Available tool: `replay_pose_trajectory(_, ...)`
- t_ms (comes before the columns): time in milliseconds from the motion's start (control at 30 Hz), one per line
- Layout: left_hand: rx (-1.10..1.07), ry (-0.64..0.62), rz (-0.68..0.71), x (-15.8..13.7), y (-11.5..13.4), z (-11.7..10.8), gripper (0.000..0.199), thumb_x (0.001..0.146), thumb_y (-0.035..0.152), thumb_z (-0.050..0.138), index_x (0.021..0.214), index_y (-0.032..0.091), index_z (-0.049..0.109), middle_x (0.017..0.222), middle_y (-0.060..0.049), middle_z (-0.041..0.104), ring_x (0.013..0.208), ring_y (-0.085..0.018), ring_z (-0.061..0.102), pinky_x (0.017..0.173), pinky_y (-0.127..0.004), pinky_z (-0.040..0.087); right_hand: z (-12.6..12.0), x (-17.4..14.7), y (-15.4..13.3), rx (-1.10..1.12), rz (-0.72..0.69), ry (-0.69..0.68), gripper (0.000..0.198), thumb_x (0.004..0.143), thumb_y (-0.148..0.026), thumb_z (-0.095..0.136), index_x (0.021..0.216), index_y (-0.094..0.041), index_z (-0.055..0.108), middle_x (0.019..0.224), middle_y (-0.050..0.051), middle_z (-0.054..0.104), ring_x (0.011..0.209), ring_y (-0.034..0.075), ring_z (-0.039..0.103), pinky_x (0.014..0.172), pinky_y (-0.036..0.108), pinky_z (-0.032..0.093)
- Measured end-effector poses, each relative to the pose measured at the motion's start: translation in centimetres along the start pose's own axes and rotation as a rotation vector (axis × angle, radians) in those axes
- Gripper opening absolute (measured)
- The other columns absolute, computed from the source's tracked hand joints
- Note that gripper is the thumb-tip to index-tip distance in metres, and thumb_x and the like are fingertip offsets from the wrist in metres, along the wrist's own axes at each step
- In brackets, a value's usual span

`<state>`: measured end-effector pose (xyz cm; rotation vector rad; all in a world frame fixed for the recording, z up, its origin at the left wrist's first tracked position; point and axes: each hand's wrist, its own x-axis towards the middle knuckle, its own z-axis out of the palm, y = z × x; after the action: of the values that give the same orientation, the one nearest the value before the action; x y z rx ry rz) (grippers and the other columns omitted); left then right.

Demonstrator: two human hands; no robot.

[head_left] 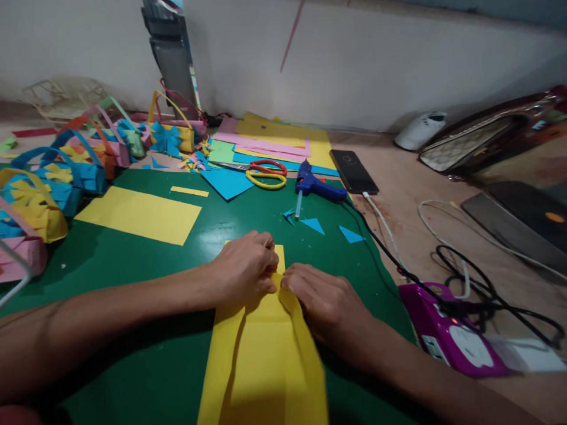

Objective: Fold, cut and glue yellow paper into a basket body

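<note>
A large yellow paper sheet (266,360) lies in front of me with creases along it and its right side raised. My left hand (248,265) is closed, its thumb and fingers pinching the paper near its far end. Beside it my right hand (328,295) grips the raised fold on the right. The fingertips of both hands nearly meet, and they hide part of the paper's far edge. Farther off on the green board (146,342) are a yellow rectangle of paper (142,215) and a narrow yellow strip (189,192).
Several colourful paper baskets (75,171) stand at the left. Scissors (266,174), a blue glue gun (319,183), blue scraps (313,225) and stacked coloured paper (279,139) lie beyond my hands. At the right are a phone (353,171), tangled cables (487,289) and a purple power strip (452,336).
</note>
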<state>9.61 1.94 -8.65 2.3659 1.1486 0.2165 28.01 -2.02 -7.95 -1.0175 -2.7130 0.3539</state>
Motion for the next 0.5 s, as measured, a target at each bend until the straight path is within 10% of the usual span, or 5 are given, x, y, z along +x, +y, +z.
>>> replay_pose_trajectory(500,-0.132,0.023,-0.035,0.13,-0.53,0.02,0.016,0.066,0.004,0.062,0.077,0.017,0.064,0.083,-0.002,0.058,0.081,-0.018,0.054,0.063,-0.027,0.038,0.56,0.32,0.45,0.145,0.081,0.051,0.016,0.082,-0.005,0.044,0.074,-0.019,0.047,0.076,0.004,0.057,0.072,0.016,0.048,0.062,0.027,0.035)
